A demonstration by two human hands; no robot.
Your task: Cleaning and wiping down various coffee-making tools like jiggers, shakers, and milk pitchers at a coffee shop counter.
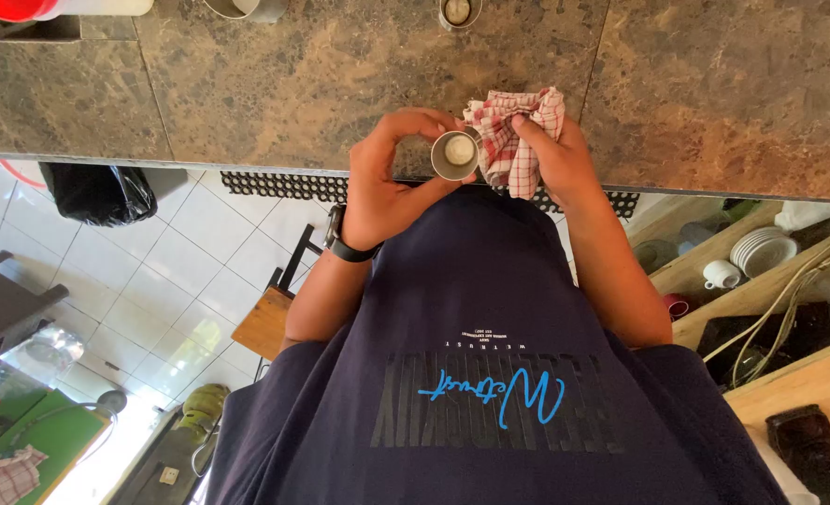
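Mid-wipe imo: left hand [378, 192] wraps small metal cup [455, 154], right hand [550, 154] at 3 o'clock grips checked cloth [513, 131] over table [340, 75]; next needs cloth inside cup.

L hand [387, 182] up in front of chest, thumb & fingers curled in a ring round a small metal cup [454, 154], watch on wrist, forearm bent in from lower left. R hand [560, 164] just beside it, fingers bunched on a checked cloth [513, 131], forearm angled up from lower right, elbows out
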